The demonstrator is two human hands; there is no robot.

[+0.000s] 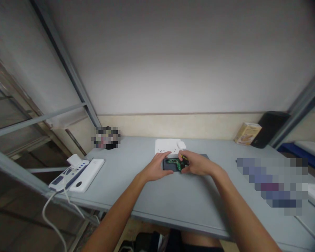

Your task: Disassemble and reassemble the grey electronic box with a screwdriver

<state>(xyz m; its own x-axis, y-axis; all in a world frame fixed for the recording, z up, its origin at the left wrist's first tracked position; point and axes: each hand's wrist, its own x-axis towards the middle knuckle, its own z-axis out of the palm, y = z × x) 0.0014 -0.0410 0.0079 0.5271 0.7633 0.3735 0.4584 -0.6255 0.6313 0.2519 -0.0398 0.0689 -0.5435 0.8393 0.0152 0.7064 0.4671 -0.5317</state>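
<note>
Near the middle of the grey table (173, 199) is a small dark device (175, 165) with a green circuit board showing on its upper side. My left hand (158, 167) grips its left end between thumb and fingers. At the other end, the thumb and fingers of my right hand (193, 163) close around the device and cover part of it. Just behind the hands lies a white sheet (166, 144) with several tiny dark pieces on it. A small white object (181, 145) rests at the sheet's right edge.
A power strip (70, 174) with cables and a white flat box (90, 175) lie on the left. A blurred-out item (107, 137) stands at the back left. At the back right are a yellow box (248, 133) and a black object (270, 128); another pixelated item (273, 185) lies right.
</note>
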